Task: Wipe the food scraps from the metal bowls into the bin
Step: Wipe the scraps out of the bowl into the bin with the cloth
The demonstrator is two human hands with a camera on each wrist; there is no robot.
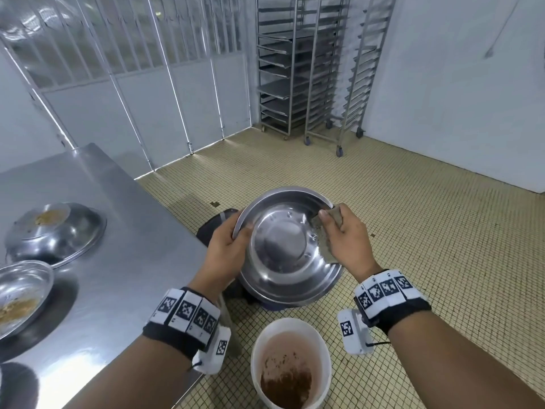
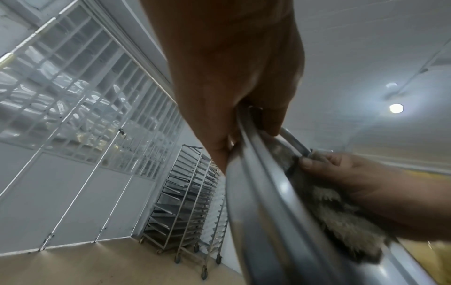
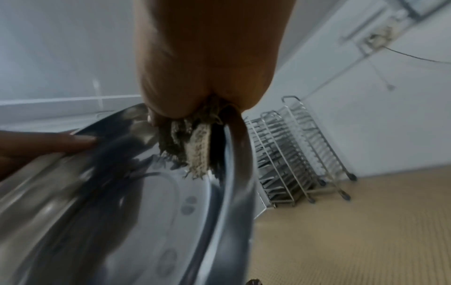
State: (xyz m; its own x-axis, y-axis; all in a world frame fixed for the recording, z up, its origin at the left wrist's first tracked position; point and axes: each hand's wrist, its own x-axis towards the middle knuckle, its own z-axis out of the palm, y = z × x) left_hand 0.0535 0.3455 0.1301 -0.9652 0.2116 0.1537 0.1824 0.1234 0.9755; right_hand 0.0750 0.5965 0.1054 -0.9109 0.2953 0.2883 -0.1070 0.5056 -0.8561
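My left hand (image 1: 236, 234) grips the left rim of a large metal bowl (image 1: 283, 246), thumb inside, and holds it tilted over a dark bin (image 1: 213, 227) that the bowl mostly hides. With my right hand (image 1: 336, 228) I pinch a frayed beige cloth (image 1: 326, 231) against the bowl's inner right wall. The bowl's inside looks shiny, with a few drops. In the left wrist view my left hand (image 2: 244, 115) clamps the bowl's rim (image 2: 263, 202) beside the cloth (image 2: 341, 217). In the right wrist view my right hand (image 3: 207, 77) presses the cloth (image 3: 195, 150) into the bowl (image 3: 146, 212).
A steel table (image 1: 132, 231) to my left carries two more metal bowls (image 1: 56, 231) (image 1: 20, 293), both with brown scraps. A white bucket (image 1: 290, 361) of brownish water stands on the tiled floor near my feet. Wheeled tray racks (image 1: 309, 69) stand in the far corner.
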